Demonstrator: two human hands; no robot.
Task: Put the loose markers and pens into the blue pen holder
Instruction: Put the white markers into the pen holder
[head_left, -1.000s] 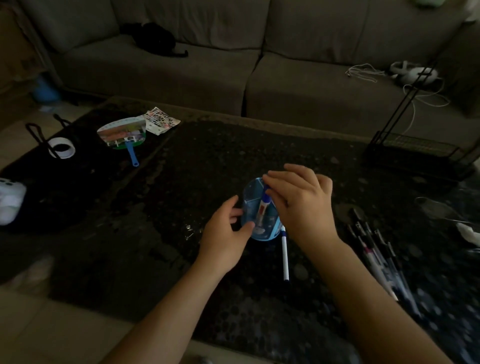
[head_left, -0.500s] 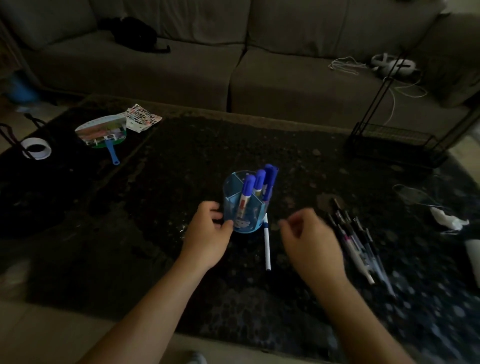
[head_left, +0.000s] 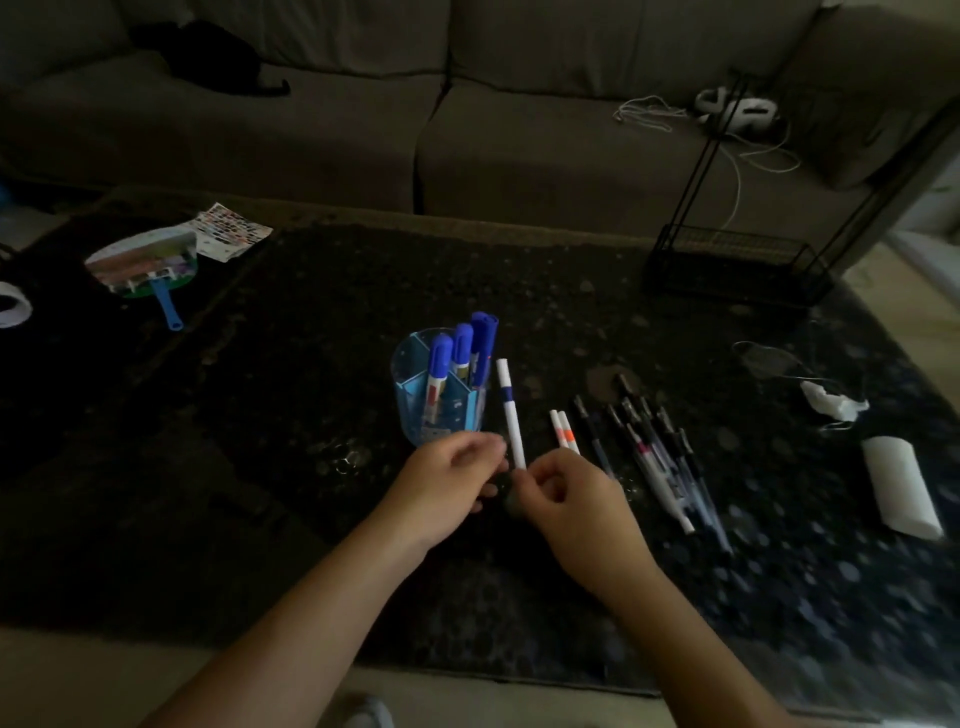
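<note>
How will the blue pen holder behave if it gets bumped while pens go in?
The pen holder looks like thin plastic, so probably light. Three markers stand tall and lean right, so it may tip that way. Neither hand steadies it, so it would likely slide.

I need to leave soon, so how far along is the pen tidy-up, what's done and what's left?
Early days. Done: three blue-capped markers stand in the blue pen holder. In hand: the right hand pinches the lower end of a white pen with a blue band beside the holder; the left hand is next to it. Left: two orange-banded pens and a pile of dark pens on the table.
</note>
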